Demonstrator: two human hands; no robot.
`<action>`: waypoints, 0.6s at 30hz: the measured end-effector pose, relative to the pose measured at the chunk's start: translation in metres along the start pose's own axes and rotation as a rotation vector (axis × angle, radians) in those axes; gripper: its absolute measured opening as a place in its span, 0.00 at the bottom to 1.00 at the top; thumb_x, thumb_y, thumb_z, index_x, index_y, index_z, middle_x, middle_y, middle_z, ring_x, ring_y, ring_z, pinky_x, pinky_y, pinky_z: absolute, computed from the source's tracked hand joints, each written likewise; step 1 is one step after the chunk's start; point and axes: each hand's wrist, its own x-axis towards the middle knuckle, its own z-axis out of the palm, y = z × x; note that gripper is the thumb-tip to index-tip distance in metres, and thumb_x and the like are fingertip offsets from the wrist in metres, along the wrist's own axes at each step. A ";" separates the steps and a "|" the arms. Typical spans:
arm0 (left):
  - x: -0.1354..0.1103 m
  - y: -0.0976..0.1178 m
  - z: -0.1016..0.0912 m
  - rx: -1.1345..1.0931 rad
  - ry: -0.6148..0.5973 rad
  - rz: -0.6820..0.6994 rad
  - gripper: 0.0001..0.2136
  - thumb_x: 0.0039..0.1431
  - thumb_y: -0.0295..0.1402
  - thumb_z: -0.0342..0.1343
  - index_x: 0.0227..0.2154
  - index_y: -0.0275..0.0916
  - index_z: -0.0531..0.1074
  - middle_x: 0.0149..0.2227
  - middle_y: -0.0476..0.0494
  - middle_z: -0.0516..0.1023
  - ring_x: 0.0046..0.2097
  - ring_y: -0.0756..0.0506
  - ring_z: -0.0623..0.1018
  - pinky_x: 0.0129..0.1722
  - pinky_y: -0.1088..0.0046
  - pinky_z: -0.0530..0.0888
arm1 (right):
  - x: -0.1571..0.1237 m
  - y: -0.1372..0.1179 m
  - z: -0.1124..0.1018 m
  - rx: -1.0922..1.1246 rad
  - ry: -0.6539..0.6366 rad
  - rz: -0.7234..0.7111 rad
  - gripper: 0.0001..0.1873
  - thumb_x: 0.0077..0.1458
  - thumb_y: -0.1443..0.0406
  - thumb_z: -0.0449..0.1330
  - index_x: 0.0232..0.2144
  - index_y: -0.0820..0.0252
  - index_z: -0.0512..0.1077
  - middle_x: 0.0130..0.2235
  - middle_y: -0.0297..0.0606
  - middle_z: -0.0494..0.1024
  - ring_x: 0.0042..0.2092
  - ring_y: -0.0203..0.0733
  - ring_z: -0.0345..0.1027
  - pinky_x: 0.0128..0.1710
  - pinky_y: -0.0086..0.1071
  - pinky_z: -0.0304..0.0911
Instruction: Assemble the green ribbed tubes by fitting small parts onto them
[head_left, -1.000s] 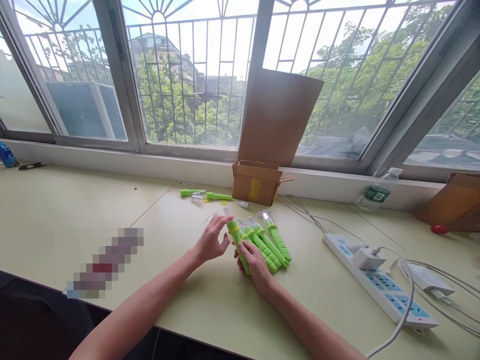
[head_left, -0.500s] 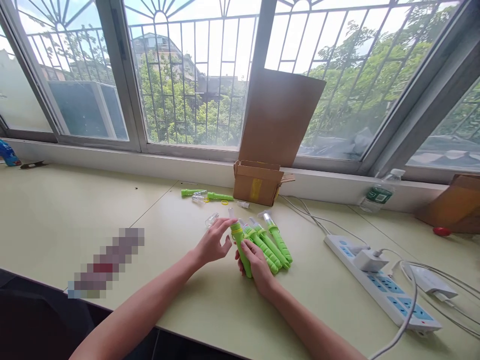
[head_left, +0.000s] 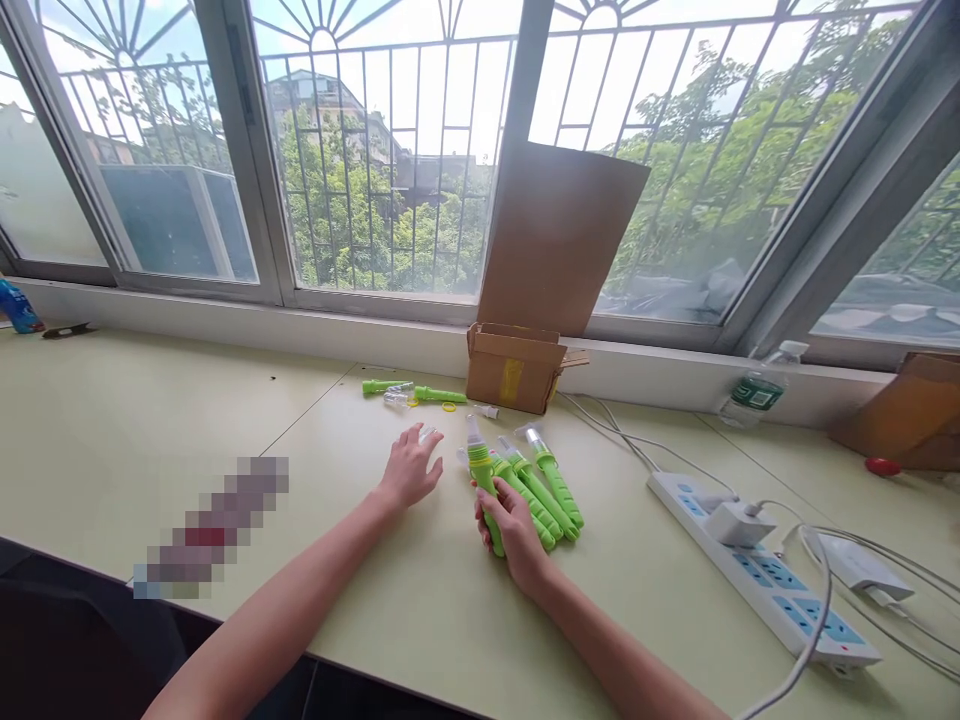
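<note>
My right hand (head_left: 519,528) is wrapped round a green ridged plastic tube (head_left: 480,462), which stands tilted with a clear narrow tip at its top and yellow rings below it. My left hand (head_left: 407,470) is apart from the tube, fingers spread, over a clear plastic piece (head_left: 427,434) that it partly hides. I cannot tell whether the fingertips touch that piece. Just right of the held tube lie several similar green tubes (head_left: 558,482) with clear tips, side by side on the table.
Behind the hands are loose green tubes (head_left: 441,394), a yellow ring (head_left: 448,407) and clear plastic pieces (head_left: 397,398). A small cardboard box (head_left: 517,370) stands against the sill. To the right are a power strip (head_left: 765,580) with cables and a plastic bottle (head_left: 757,390).
My left hand has let go of the tube's upper end and moved left to the clear piece. The right hand still holds the tube, its clear tip now uncovered.
</note>
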 end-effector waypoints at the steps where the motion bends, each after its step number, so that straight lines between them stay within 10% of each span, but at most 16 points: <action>1: -0.001 -0.002 0.001 0.019 -0.056 -0.026 0.16 0.56 0.33 0.54 0.48 0.42 0.70 0.52 0.34 0.67 0.53 0.34 0.68 0.49 0.52 0.68 | 0.000 0.000 0.000 0.002 -0.002 -0.002 0.15 0.51 0.53 0.60 0.34 0.57 0.65 0.25 0.29 0.66 0.19 0.31 0.55 0.15 0.25 0.52; 5: -0.001 -0.005 0.001 0.066 -0.190 -0.098 0.14 0.58 0.34 0.52 0.47 0.43 0.72 0.44 0.36 0.71 0.47 0.36 0.72 0.45 0.55 0.69 | 0.000 0.000 0.000 0.009 -0.015 -0.008 0.14 0.52 0.54 0.59 0.34 0.57 0.65 0.26 0.29 0.66 0.19 0.31 0.55 0.15 0.26 0.51; 18: 0.002 -0.004 0.003 -0.174 -0.032 -0.132 0.23 0.56 0.33 0.54 0.56 0.44 0.62 0.38 0.43 0.69 0.41 0.42 0.73 0.43 0.61 0.71 | -0.001 -0.002 0.000 -0.010 -0.046 -0.022 0.13 0.52 0.55 0.59 0.34 0.57 0.65 0.25 0.28 0.66 0.19 0.30 0.55 0.14 0.25 0.51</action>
